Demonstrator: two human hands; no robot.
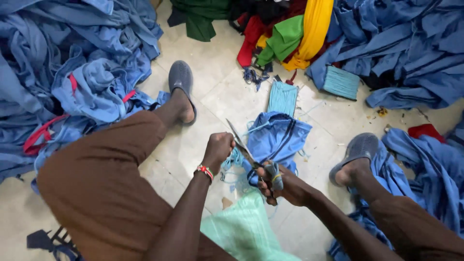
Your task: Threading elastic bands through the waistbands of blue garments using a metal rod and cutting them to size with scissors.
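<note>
From the head view, looking straight down, the person sat low over a tiled floor [227,92], knees apart in brown trousers [101,183], a grey rubber clog on each foot.

The left hand [218,149] was balled into a tight fist, a beaded bracelet [205,171] on its wrist. It seemed to be gripping a bunch of light blue cord [235,159], though the fingers hid exactly what they pinched. The right hand [280,186] was wrapped around the handles of a pair of scissors [244,145], fingers through the loops, which looked bound in blue cloth. The blades pointed up and away from the person, running just beside the left fist, and I could not tell how far apart they stood.

Under both hands, between the feet, lay a blue garment [278,135] with dark straps, crumpled on the floor. Just beyond it rested a flat bundle of teal cord [282,98], and a second one [341,82] farther right. A pale green woven sack [246,229] lay near the person's lap.

Heaps of blue cloth [72,63] crowded the left and right edges, and a pile of red, green and yellow fabric [285,34] sat at the far side.
</note>
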